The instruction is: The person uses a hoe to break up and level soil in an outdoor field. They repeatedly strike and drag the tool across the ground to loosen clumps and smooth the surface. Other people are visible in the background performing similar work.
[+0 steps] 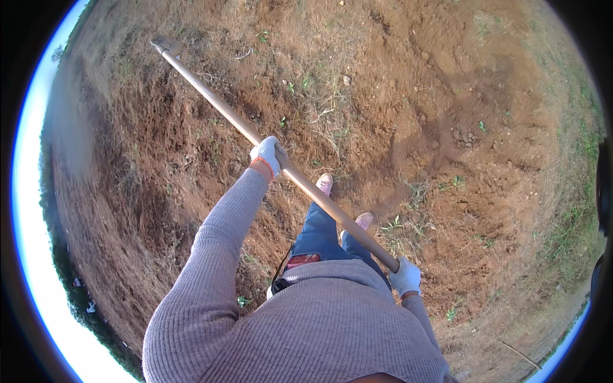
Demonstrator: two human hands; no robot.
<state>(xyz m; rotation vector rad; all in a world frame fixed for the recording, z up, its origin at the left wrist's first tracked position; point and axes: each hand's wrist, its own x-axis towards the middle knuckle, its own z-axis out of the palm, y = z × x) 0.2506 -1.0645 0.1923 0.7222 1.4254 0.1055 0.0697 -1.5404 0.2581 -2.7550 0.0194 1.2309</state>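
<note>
A long wooden handle (225,107) runs slantwise across my front, from the upper left down to my right hip. At its far end is a metal blade (170,46), apparently a hoe's, close to or on the soil; contact is hard to tell. My left hand (269,153), in a white knit glove with an orange cuff, wraps the handle near its middle. My right hand (407,276), gloved the same way, grips the butt end beside my hip. Part of its fingers is hidden.
Loose reddish-brown soil (383,110) with clods surrounds me. Dry grass (330,112) and small green plants (393,223) dot it. My pink shoes (324,184) stand below the handle. A thin stick (519,354) lies at lower right. Green grass (570,239) grows along the right side.
</note>
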